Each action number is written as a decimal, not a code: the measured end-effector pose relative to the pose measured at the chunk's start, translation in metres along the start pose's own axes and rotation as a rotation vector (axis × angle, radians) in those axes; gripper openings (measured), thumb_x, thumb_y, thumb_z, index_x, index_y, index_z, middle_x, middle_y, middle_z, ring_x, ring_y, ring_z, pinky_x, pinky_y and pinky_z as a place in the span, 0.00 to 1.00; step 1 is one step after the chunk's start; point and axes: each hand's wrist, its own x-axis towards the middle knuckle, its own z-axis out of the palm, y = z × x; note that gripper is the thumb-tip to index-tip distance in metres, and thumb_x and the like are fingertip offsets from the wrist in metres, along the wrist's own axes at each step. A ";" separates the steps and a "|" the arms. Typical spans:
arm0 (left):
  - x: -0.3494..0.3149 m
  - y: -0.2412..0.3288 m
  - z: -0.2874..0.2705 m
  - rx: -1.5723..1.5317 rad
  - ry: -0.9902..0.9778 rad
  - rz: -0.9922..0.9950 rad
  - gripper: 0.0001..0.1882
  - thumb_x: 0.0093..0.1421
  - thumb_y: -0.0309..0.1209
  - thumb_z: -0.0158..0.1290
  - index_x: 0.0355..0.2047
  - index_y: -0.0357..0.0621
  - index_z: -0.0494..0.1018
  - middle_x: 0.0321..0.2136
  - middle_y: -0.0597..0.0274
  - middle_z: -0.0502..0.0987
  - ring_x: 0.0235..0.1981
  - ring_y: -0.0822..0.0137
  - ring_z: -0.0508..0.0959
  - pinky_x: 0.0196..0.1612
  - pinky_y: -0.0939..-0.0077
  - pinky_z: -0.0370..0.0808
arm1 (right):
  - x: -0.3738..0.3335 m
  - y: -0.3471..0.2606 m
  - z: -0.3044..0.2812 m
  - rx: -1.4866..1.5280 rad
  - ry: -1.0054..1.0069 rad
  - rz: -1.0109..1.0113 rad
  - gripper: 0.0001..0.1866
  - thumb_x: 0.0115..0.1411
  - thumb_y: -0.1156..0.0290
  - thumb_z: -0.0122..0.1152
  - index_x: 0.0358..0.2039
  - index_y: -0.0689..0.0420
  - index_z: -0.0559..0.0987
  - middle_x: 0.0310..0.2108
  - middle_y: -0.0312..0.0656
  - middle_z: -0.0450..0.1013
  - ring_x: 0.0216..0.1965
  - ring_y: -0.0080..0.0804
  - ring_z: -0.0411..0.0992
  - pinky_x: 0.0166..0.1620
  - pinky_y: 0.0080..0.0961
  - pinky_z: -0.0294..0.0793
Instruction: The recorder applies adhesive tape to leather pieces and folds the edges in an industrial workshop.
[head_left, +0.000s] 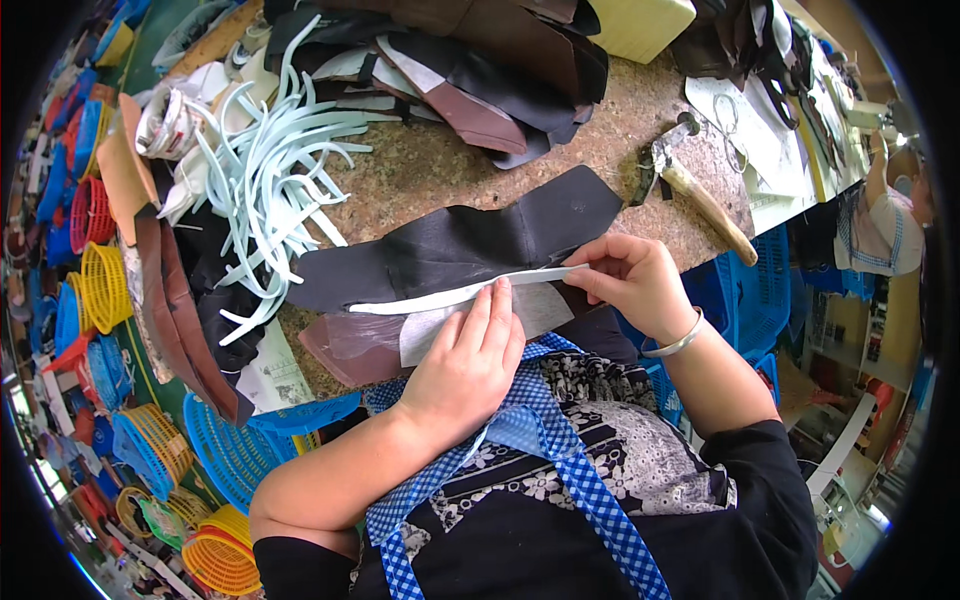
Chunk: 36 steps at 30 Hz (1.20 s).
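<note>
Open slab [425, 165] beyond black leather [430, 250], hammer [706, 196] right

No readable lettering or numbers.

1 slim white strip [430, 298] lay nearly straight along the 6 o'clock edge of 1 long black panel [420, 250], its ends pointing between 8 and 9 and between 2 and 3 o'clock. The panel was dark, gently rippled and angular at its 2 o'clock end. Toward 6 o'clock showed a reddish-brown piece [345, 350] and a pale grey patch [418, 335], both partly hidden.
</note>
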 end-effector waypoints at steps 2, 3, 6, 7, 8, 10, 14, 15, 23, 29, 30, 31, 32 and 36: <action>0.001 0.000 0.000 0.018 -0.010 0.011 0.20 0.54 0.33 0.53 0.44 0.30 0.73 0.55 0.37 0.72 0.54 0.52 0.76 0.49 0.66 0.77 | 0.001 -0.002 -0.002 -0.093 0.007 -0.005 0.06 0.56 0.77 0.68 0.35 0.63 0.82 0.28 0.37 0.78 0.26 0.17 0.75 0.31 0.16 0.75; 0.002 0.000 0.001 0.030 -0.014 0.009 0.21 0.54 0.33 0.53 0.44 0.30 0.73 0.55 0.37 0.72 0.54 0.51 0.76 0.50 0.66 0.77 | 0.002 -0.003 -0.003 -0.330 -0.009 -0.247 0.05 0.55 0.78 0.67 0.33 0.63 0.81 0.28 0.37 0.77 0.26 0.18 0.75 0.31 0.17 0.75; 0.004 -0.001 0.000 0.013 -0.003 -0.003 0.21 0.53 0.34 0.54 0.44 0.31 0.74 0.53 0.39 0.74 0.52 0.52 0.77 0.48 0.66 0.77 | 0.001 -0.009 -0.004 -0.549 -0.053 -0.480 0.04 0.54 0.79 0.66 0.31 0.61 0.79 0.28 0.37 0.74 0.26 0.20 0.75 0.30 0.19 0.75; 0.006 -0.003 -0.001 -0.017 0.011 -0.014 0.21 0.54 0.34 0.56 0.44 0.32 0.74 0.51 0.41 0.75 0.50 0.52 0.77 0.47 0.66 0.78 | 0.001 -0.011 -0.003 -0.531 -0.082 -0.469 0.04 0.53 0.80 0.65 0.30 0.61 0.78 0.28 0.37 0.72 0.27 0.21 0.75 0.30 0.19 0.76; 0.009 -0.003 -0.006 -0.017 0.011 -0.012 0.21 0.54 0.34 0.56 0.44 0.32 0.74 0.51 0.41 0.75 0.50 0.52 0.77 0.47 0.66 0.78 | 0.001 -0.012 -0.002 -0.531 -0.080 -0.468 0.04 0.53 0.80 0.65 0.30 0.61 0.78 0.28 0.37 0.72 0.27 0.21 0.75 0.30 0.19 0.76; 0.019 -0.006 -0.019 -0.369 0.054 -0.188 0.21 0.54 0.31 0.60 0.46 0.34 0.73 0.47 0.46 0.76 0.43 0.55 0.79 0.44 0.64 0.78 | -0.001 -0.014 0.003 -0.263 -0.132 -0.432 0.07 0.53 0.81 0.65 0.32 0.61 0.77 0.28 0.36 0.74 0.27 0.19 0.75 0.30 0.17 0.75; 0.038 -0.013 -0.007 -0.794 0.284 -0.371 0.19 0.55 0.20 0.61 0.48 0.38 0.73 0.42 0.53 0.77 0.30 0.66 0.79 0.34 0.73 0.77 | 0.000 0.001 0.016 0.048 -0.064 -0.288 0.09 0.53 0.82 0.66 0.35 0.61 0.77 0.30 0.36 0.76 0.28 0.17 0.75 0.30 0.15 0.75; 0.039 -0.013 -0.003 -0.791 0.284 -0.371 0.19 0.55 0.20 0.61 0.48 0.38 0.73 0.42 0.53 0.77 0.30 0.66 0.79 0.34 0.73 0.77 | 0.001 0.001 0.016 -0.024 -0.049 -0.315 0.10 0.53 0.82 0.67 0.36 0.61 0.76 0.31 0.36 0.77 0.28 0.16 0.75 0.30 0.15 0.75; 0.040 -0.020 0.019 -1.528 0.109 -0.627 0.11 0.65 0.18 0.53 0.46 0.40 0.68 0.35 0.70 0.74 0.36 0.83 0.73 0.41 0.86 0.73 | 0.003 -0.004 0.017 -0.233 -0.027 -0.550 0.21 0.52 0.82 0.67 0.47 0.60 0.72 0.30 0.38 0.77 0.26 0.22 0.76 0.29 0.19 0.76; 0.041 -0.021 0.017 -1.614 0.081 -0.605 0.09 0.65 0.19 0.53 0.43 0.42 0.67 0.35 0.71 0.72 0.36 0.83 0.71 0.40 0.87 0.70 | 0.009 -0.010 0.012 -0.526 -0.028 -0.817 0.26 0.48 0.82 0.67 0.49 0.61 0.73 0.29 0.42 0.76 0.26 0.30 0.76 0.30 0.24 0.76; 0.042 -0.022 0.017 -1.629 0.080 -0.608 0.09 0.65 0.19 0.52 0.43 0.42 0.67 0.35 0.71 0.72 0.35 0.83 0.71 0.39 0.88 0.70 | 0.010 -0.009 0.013 -0.579 0.015 -0.881 0.26 0.47 0.82 0.66 0.49 0.61 0.73 0.28 0.42 0.76 0.26 0.33 0.76 0.30 0.26 0.77; 0.042 -0.022 0.016 -1.644 0.080 -0.609 0.09 0.65 0.19 0.52 0.43 0.43 0.67 0.35 0.72 0.71 0.35 0.83 0.70 0.38 0.88 0.69 | 0.010 -0.008 0.013 -0.634 0.058 -0.944 0.26 0.47 0.83 0.66 0.49 0.61 0.74 0.27 0.41 0.75 0.26 0.36 0.76 0.30 0.28 0.77; 0.042 -0.021 0.017 -1.646 0.080 -0.605 0.09 0.65 0.19 0.52 0.43 0.43 0.67 0.35 0.72 0.71 0.35 0.83 0.70 0.38 0.88 0.69 | 0.009 -0.008 0.012 -0.638 0.060 -0.944 0.26 0.47 0.83 0.66 0.49 0.61 0.74 0.27 0.41 0.75 0.26 0.36 0.76 0.30 0.28 0.77; 0.039 -0.023 0.021 -1.688 0.092 -0.641 0.08 0.65 0.20 0.52 0.43 0.43 0.67 0.35 0.71 0.71 0.35 0.83 0.70 0.38 0.88 0.69 | 0.008 -0.006 0.006 -0.722 0.152 -0.905 0.17 0.48 0.81 0.64 0.41 0.59 0.78 0.30 0.43 0.74 0.30 0.39 0.76 0.33 0.32 0.77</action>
